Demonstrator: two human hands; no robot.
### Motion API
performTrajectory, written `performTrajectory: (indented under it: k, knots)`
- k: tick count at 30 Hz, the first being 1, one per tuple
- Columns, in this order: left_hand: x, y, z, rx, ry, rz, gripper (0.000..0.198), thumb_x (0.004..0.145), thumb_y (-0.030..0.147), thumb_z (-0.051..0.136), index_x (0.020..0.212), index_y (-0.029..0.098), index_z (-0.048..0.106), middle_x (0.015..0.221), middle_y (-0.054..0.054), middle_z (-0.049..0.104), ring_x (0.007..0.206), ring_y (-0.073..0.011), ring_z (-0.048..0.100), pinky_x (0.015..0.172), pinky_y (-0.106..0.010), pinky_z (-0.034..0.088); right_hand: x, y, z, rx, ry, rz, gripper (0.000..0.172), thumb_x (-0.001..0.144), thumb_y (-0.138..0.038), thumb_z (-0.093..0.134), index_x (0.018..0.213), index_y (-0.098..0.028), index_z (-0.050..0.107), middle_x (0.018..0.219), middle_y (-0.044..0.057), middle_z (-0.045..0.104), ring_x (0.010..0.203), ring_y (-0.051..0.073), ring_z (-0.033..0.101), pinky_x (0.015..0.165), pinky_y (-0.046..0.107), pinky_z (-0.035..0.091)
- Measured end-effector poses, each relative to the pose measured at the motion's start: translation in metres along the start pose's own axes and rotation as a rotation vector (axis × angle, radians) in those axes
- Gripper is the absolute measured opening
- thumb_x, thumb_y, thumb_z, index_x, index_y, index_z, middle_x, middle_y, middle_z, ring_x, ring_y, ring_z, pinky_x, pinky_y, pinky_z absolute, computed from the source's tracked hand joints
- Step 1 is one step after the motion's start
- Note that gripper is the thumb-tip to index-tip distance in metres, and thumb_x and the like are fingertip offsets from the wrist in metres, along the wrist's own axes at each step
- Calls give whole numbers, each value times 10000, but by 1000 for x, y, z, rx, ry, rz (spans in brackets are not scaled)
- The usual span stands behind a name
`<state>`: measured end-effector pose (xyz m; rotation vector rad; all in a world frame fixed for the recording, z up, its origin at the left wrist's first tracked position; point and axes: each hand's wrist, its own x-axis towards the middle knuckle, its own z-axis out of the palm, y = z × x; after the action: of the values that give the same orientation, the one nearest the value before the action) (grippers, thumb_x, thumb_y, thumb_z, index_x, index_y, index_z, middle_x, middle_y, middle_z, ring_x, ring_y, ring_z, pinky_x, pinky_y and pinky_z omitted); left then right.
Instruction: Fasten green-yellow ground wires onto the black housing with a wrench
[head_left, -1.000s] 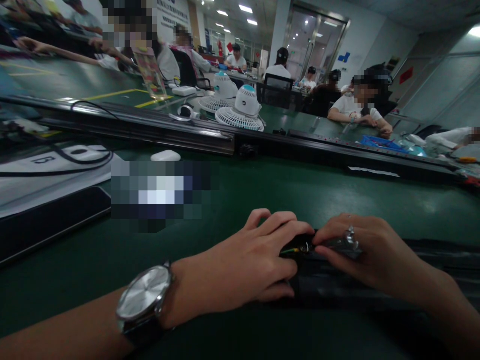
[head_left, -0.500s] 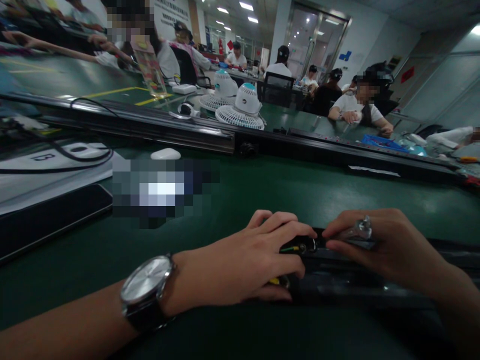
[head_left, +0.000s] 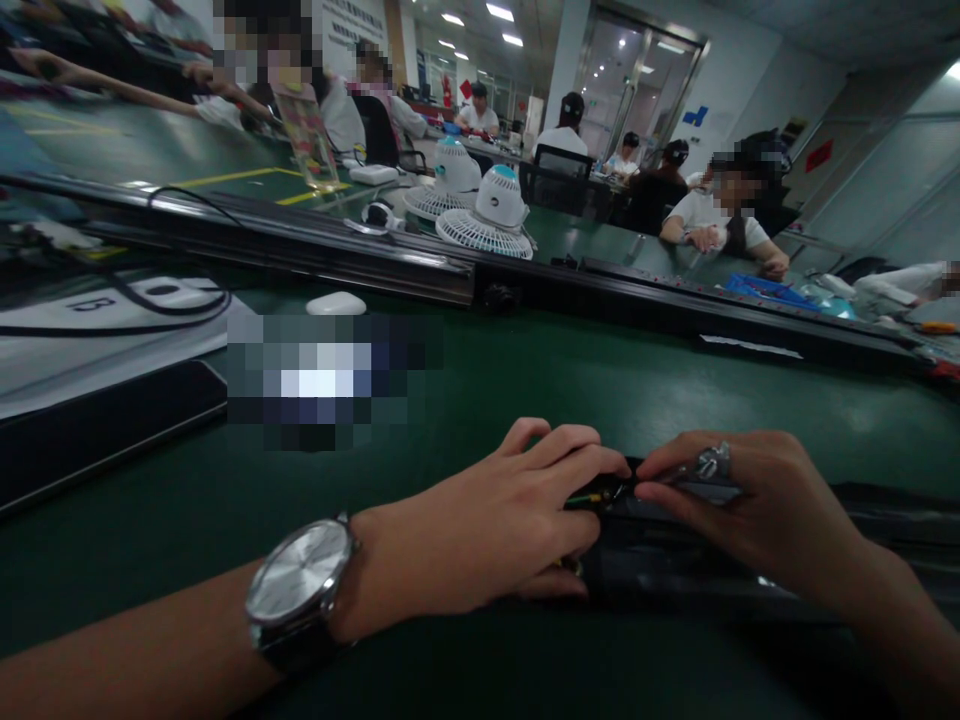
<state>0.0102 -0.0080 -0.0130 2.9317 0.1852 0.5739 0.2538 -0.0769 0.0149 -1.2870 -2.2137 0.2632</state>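
A long black bar (head_left: 660, 575) with a glossy surface lies across the near right of the table. Green and yellow wires (head_left: 589, 499) show at its left end. My left hand (head_left: 499, 525), with a watch (head_left: 304, 580) on the wrist, curls its fingers over that end and grips it. From the right, my right hand (head_left: 765, 495) pinches a small shiny, partly see-through tool (head_left: 709, 470) between thumb and finger. Its tip is close to the wires by my left fingertips. The exact kind of tool and its tip cannot be made out.
Black metal rails (head_left: 315, 255) run across the table beyond my hands. A white rounded case (head_left: 336, 303), a dark flat device (head_left: 105, 430) and a white sheet (head_left: 112, 330) are at left. Two white fans (head_left: 487, 215) and a bottle (head_left: 307, 135) stand farther back, with several people seated around.
My right hand has shifted slightly left, and the shiny tool in it has turned a little. My left hand keeps its hold on the bar. The whole view has shifted slightly.
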Motion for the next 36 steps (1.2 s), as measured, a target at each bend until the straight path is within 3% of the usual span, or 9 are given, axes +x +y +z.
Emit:
performTrajectory:
  k: [3,9,14,18,21,29,36]
  knots:
    - [1,1,-1,-26,12,-10,170,852,353,761,892,193,720,1390,-97,548,1323,-301,429,1022,-417,359,-1,-1,0,11,-28,-16,85,923,-153,700,965,-226,692,835,-43,737,657,106,659,658,211,496]
    - [3,2,-6,-120,-45,-38,67,833,253,770,814,207,724,1386,-60,556,1325,-286,429,1021,-391,367,-3,2,-16,-6,-228,-59,131,979,-149,585,1058,-234,646,956,5,699,824,154,657,732,287,480]
    - [3,-1,-9,-158,-94,-26,52,823,208,768,819,230,721,1444,-33,515,1345,-281,418,1048,-408,353,-4,3,-19,-3,-168,-22,114,970,-178,625,1052,-253,650,925,-20,709,795,142,657,714,276,479]
    - [2,-2,-7,-125,-91,-23,190,860,369,750,993,241,703,1474,-68,490,1375,-299,385,1075,-444,339,-4,1,-12,-9,-92,12,103,956,-179,642,1026,-248,674,906,-33,735,746,125,672,678,250,485]
    - [2,-1,-6,-80,-59,-25,233,865,402,741,1013,228,693,1452,-88,503,1359,-311,395,1066,-453,349,-3,0,-9,-24,-52,14,83,949,-184,650,989,-239,698,893,-34,753,729,119,687,667,231,499]
    - [1,1,-4,-27,-7,-24,184,847,378,762,899,207,723,1392,-102,539,1331,-319,415,1039,-449,359,-3,-4,-7,-27,-25,26,68,946,-200,656,949,-221,721,821,-11,757,647,134,689,637,234,525]
    - [2,2,-3,-28,-47,-34,171,880,369,727,902,200,719,1399,-104,533,1341,-310,401,1042,-444,347,-2,-3,-5,-4,-113,5,82,967,-192,626,1006,-225,690,871,0,736,707,147,670,656,264,492]
